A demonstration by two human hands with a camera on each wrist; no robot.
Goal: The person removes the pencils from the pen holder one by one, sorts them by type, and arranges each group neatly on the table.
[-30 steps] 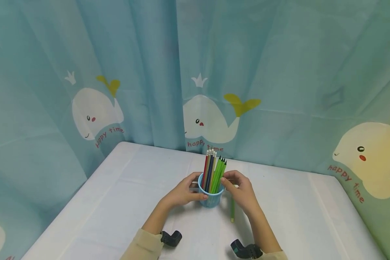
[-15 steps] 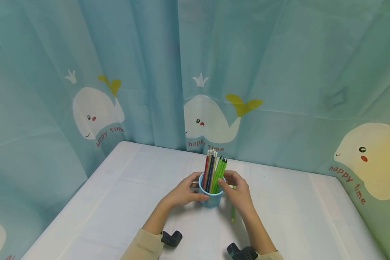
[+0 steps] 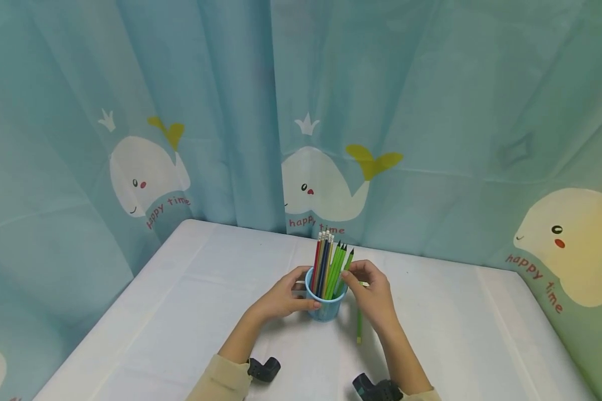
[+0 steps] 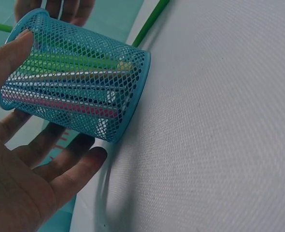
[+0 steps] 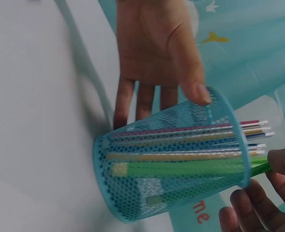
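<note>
The left hand [image 3: 279, 295] is around the left side of a light blue mesh cup [image 3: 323, 310]. Its thumb lies over the near side just below the rim, and its fingers reach along the far side, spread a little from one another, so the cup sits between thumb and fingers. The left wrist view shows gaps between these fingers.

The right hand [image 3: 373, 292] is at the right side of the rim, with its thumb and fingers closed on a green pencil [image 3: 350, 260]. This pencil leans to the right, dark tip up, and the right wrist view shows its lower end inside the cup, behind the mesh. The hands are apart from each other, one on each side of the cup.

The cup stands upright on a white table [image 3: 160, 323], near the middle from left to right. On its left side are a red pencil [image 3: 316, 262], a blue pencil [image 3: 324, 267] and others with white eraser ends up. To the right of these, more green pencils [image 3: 335, 270] stand with black tips up.

A loose pencil [image 3: 359, 327], also green, lies on the table just right of the cup, its far part partly hidden by the right hand. Both wrists wear a black device [image 3: 264, 369], with beige sleeves [image 3: 223, 379] nearer. On the far side hangs a blue-green curtain [image 3: 456, 139] printed with white whales and red lettering.
</note>
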